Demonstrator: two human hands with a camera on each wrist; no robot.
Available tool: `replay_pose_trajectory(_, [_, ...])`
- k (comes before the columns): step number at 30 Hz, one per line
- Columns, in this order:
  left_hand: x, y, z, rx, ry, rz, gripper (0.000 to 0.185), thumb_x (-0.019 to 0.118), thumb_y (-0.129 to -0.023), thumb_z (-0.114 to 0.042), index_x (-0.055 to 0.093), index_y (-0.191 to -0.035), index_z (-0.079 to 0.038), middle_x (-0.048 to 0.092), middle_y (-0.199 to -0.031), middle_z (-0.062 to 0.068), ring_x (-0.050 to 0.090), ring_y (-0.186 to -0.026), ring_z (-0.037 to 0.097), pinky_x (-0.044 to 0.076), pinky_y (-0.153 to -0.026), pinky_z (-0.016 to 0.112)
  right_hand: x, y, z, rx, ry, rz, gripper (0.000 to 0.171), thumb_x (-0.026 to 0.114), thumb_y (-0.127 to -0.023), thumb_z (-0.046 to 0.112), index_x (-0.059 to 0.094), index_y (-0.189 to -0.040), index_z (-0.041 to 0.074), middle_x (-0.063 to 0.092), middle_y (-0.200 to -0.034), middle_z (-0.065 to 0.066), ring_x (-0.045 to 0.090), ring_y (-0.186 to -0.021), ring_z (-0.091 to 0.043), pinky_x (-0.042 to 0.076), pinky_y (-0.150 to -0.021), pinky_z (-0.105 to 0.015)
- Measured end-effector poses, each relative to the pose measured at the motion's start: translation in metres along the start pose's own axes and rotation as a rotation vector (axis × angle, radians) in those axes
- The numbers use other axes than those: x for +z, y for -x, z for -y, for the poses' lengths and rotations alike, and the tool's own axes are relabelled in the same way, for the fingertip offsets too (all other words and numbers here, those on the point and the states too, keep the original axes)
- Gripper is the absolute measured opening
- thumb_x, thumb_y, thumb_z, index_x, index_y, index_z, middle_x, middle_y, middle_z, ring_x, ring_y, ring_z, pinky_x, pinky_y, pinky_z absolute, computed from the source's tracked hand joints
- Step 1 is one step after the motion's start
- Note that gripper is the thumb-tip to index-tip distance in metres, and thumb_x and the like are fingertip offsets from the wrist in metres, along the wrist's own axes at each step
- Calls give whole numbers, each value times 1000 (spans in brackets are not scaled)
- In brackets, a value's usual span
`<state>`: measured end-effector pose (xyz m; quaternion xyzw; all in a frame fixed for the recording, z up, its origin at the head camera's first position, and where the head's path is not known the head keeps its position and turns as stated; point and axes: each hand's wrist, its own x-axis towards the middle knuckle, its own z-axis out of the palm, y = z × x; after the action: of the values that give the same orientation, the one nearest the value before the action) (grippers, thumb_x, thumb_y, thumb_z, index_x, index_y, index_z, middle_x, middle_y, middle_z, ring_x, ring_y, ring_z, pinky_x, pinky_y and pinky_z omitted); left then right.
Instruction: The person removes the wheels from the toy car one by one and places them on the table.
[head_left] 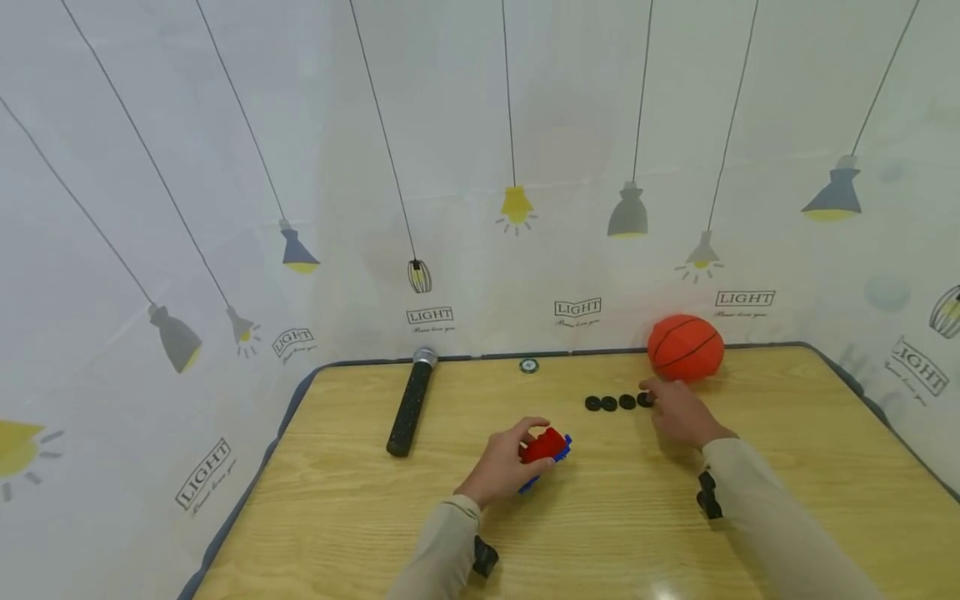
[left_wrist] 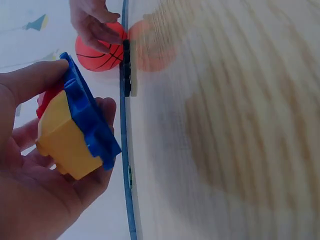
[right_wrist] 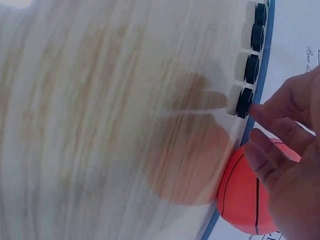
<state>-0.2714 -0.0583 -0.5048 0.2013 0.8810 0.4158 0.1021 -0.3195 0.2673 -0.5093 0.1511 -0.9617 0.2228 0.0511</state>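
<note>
My left hand (head_left: 501, 465) grips a plastic toy piece (head_left: 544, 446) in red, yellow and blue, holding it above the table. In the left wrist view its yellow side (left_wrist: 70, 137) and the notched blue base (left_wrist: 90, 112) show between thumb and fingers; part of the red side is hidden. Several black discs like small toy wheels (head_left: 609, 403) lie flat in a row. My right hand (head_left: 678, 410) is at the right end of that row. In the right wrist view, one fingertip touches or nearly touches the end disc (right_wrist: 244, 103), with the other fingers spread apart.
An orange-red basketball (head_left: 686, 347) stands behind my right hand, by the back edge. At the left lies a black microphone (head_left: 410, 408) with a silver head. A small round chip (head_left: 528, 366) is near the back edge of the wooden table (head_left: 337, 500). Lamp-printed sheeting (head_left: 480, 267) encloses it.
</note>
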Motion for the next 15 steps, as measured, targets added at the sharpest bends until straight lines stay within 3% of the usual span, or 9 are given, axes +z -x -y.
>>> replay_pose_trajectory(2, [1, -2, -1, -4, -5, 2, 55, 75, -91, -30, 52, -141, -24, 66, -124, 7, 62, -101, 15, 58, -90, 35, 0, 2, 3, 15, -30, -6, 49, 54, -81, -9, 55, -130, -9, 70, -111, -24, 63, -106, -44, 51, -93, -59])
replay_pose_trajectory(7, [2, -5, -5, -1, -38, 13, 54, 80, -86, -30, 58, -134, -24, 69, -120, 3, 61, -102, 14, 57, -91, 34, 0, 6, 26, -21, -242, -7, 40, 59, -89, -3, 57, -130, -6, 70, -112, -22, 65, -106, -38, 53, -91, -56])
replay_pose_trajectory(10, [3, -7, -7, 12, -68, 25, 54, 81, -85, -28, 58, -133, -24, 71, -119, 2, 63, -103, 14, 56, -93, 35, 2, 9, 47, -65, -347, 42, 38, 60, -92, 0, 59, -130, -1, 70, -117, -19, 64, -110, -36, 55, -89, -48])
replay_pose_trajectory(15, [4, -11, -10, 40, -93, 27, 63, 83, -84, -25, 52, -139, -19, 73, -118, 4, 65, -102, 14, 57, -94, 34, 6, 17, 78, -131, -409, 102, 39, 65, -92, 2, 60, -130, 8, 69, -119, -17, 63, -111, -38, 52, -78, -28])
